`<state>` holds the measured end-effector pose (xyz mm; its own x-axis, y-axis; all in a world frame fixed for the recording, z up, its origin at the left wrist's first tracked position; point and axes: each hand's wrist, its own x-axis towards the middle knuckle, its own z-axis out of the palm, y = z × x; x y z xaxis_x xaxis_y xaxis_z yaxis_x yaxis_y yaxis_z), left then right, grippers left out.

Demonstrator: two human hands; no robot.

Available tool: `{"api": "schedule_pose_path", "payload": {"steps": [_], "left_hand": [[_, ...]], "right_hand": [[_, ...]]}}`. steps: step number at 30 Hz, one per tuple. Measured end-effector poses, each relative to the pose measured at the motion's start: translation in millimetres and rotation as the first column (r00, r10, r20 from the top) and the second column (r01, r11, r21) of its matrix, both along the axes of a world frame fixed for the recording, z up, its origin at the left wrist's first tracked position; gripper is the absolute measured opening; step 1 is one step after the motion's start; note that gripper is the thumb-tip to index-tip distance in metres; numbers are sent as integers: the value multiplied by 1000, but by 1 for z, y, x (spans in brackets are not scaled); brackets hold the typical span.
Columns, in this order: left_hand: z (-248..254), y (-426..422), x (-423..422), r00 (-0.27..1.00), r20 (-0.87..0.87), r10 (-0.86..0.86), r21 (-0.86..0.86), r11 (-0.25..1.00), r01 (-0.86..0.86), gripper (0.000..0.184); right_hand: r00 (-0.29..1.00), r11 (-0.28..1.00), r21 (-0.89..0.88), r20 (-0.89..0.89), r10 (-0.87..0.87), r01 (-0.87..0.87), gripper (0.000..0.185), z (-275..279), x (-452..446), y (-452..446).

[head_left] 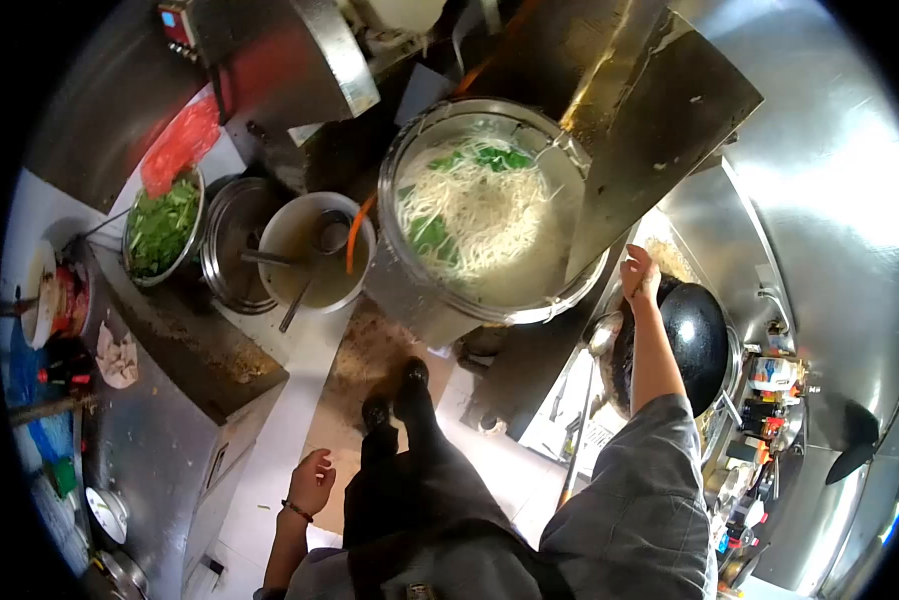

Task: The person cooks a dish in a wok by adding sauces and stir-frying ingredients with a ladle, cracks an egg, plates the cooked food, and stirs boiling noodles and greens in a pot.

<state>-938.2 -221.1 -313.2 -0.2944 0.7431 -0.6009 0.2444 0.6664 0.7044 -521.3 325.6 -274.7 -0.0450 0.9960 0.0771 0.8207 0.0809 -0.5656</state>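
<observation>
My left hand [312, 482], with a dark band at its wrist, hangs in the air beside my legs. Its fingers are loosely bent and nothing is in them. My right hand [640, 274] is stretched forward over the stove, near the far edge of a black wok [692, 345]. Its fingers are slightly bent and apart, and no held thing shows. Ahead of me, a large steel pot [410, 300] holds noodles [485, 205] and green leaves in cloudy liquid. A ladle [604, 335] lies beside the wok on its left, its long handle pointing towards me.
A white bucket [270, 222] of broth with ladles stands left of the pot, next to a steel pot [210, 262] and a bowl of chopped greens [165, 228]. A steel panel [660, 150] juts over the big pot's right side. Bottles and jars [770, 400] line the right.
</observation>
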Motion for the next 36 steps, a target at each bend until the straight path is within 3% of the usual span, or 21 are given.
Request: {"api": "schedule_pose_path", "payload": {"steps": [1, 2, 3, 4, 9, 11, 14, 18, 20, 26, 28, 29, 30, 31, 32, 33, 34, 35, 36], "left_hand": [[4, 10, 2, 1000, -4, 0, 9, 1000, 0, 32], [9, 12, 2, 1000, -15, 5, -28, 1000, -6, 33], [10, 13, 3, 999, -30, 16, -71, 997, -18, 34], [2, 7, 2, 998, -38, 42, -81, 996, -45, 34], [3, -7, 5, 982, -185, 36, -343, 934, -99, 36], [-3, -6, 8, 971, -238, 15, -342, 935, -99, 36], [-6, 1, 20, 987, -132, 95, -276, 953, -129, 35], [-15, 23, 25, 990, -64, 128, -273, 952, -141, 36], [-19, 29, 19, 998, -59, -22, -122, 992, 15, 35], [-20, 82, -41, 999, -26, -40, -115, 993, 37, 37], [-26, 95, -73, 997, -21, -71, -112, 991, 68, 37], [-27, 102, -91, 998, -18, -66, -55, 996, 65, 38], [-35, 108, -113, 992, -80, -97, 11, 995, 99, 38], [-46, 114, -135, 983, -137, -125, 77, 988, 136, 37], [-55, 123, -160, 991, -87, -100, 47, 993, 104, 38], [-68, 134, -188, 858, -455, -238, 161, 926, 342, 38], [-45, 161, -218, 905, -384, -184, 226, 931, 286, 39], [-29, 183, -244, 933, -359, -26, 351, 922, 161, 40], [-2, 211, -273, 903, -423, 80, 482, 863, 150, 42]], "right_hand": [[1000, 1000, 9, -4, 0, 0, 41, 5, 2, 15], [958, 998, -6, 279, 69, -70, 40, 11, -1, 29], [834, 990, -43, 534, 139, -138, 40, 14, -6, 47], [831, 980, -143, 522, 191, -135, 40, 20, -18, 63], [541, 917, -341, 741, 397, -206, 37, -50, -56, 161], [464, 905, -394, 779, 422, -160, 36, -75, -55, 178], [444, 888, -440, 775, 450, -131, 35, -77, -43, 170], [516, 865, -483, 712, 476, -132, 33, -40, -10, 120], [561, 859, -495, 678, 475, -129, 33, -16, 2, 88], [774, 849, -510, 479, 415, -140, 31, 52, -2, -4], [926, 813, -564, 214, 311, -142, 30, 68, -12, -41], [979, 743, -640, -175, 108, -196, 30, 71, -17, -62], [741, 648, -684, -616, -268, -335, 34, 69, -22, -90], [636, 679, -628, -711, -301, -380, 33, 74, -40, -121], [516, 707, -567, -792, -327, -423, 33, 78, -58, -153], [668, 736, -521, -733, -127, -432, 30, 70, -68, -188], [782, 766, -469, -620, 70, -440, 28, 62, -78, -223], [889, 756, -511, -411, 203, -408, 30, 59, -97, -251], [942, 691, -641, -239, 235, -334, 33, 60, -124, -276]]}}
